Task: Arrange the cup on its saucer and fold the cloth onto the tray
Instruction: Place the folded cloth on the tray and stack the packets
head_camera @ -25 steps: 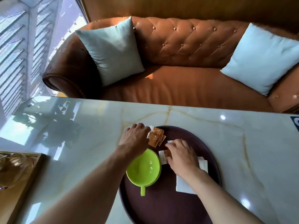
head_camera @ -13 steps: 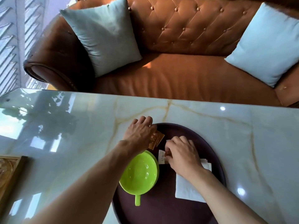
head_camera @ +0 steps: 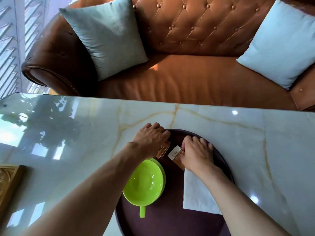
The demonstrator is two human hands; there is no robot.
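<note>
A lime-green cup (head_camera: 143, 184) sits on a matching green saucer (head_camera: 162, 174) on the left part of a dark purple round tray (head_camera: 170, 218), its handle pointing toward me. A folded white cloth (head_camera: 196, 193) lies on the tray's right half, partly under my right forearm. My left hand (head_camera: 150, 138) rests at the tray's far rim, fingers down on orange sachets (head_camera: 162, 149). My right hand (head_camera: 196, 154) pinches another orange and white sachet (head_camera: 176, 155) beside the cloth's far end.
The tray lies on a glossy pale marble table (head_camera: 85, 133). A wooden tray (head_camera: 8, 181) with glassware stands at the left edge. Beyond the table is a brown leather sofa (head_camera: 187, 79) with two pale blue cushions (head_camera: 109, 34).
Both hands stayed at the tray's far end. The left hand covered the orange sachets more fully; the right hand turned its sachet slightly. The camera tilted down and closer.
</note>
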